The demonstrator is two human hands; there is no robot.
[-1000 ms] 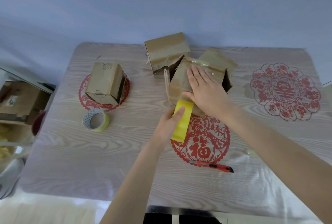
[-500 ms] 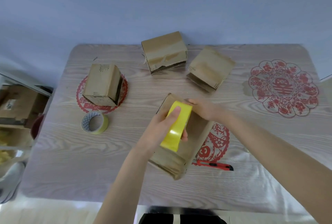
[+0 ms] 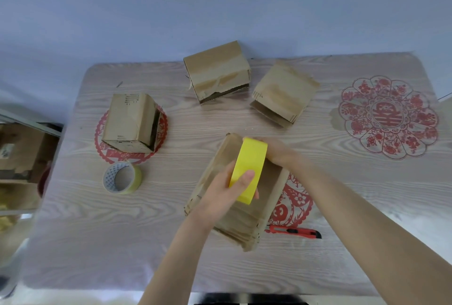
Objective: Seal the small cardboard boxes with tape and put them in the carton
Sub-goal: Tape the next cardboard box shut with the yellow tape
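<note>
Gripping the yellow tape roll (image 3: 252, 158) in curled fingers (image 3: 246, 176), the left hand (image 3: 220, 198) sits over the box (image 3: 247, 226); the right hand (image 3: 277, 153) hides its fingers, perhaps pinching tape.

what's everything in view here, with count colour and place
small cardboard boxes: 4, brown, one under the hands, one left, two at back
yellow tape roll: 1, yellow, over the near box
second tape roll: 1, pale yellowish, left of the near box
utility knife: 1, red, right of the near box
paper-cuts: 3, red, at right, under left box, under near box
table: 1, pale wood
other cardboard: count unclear, brown, left edge, off the table
left hand: 1, grips the yellow tape roll
right hand: 1, at near box's far end, fingers hidden
</note>
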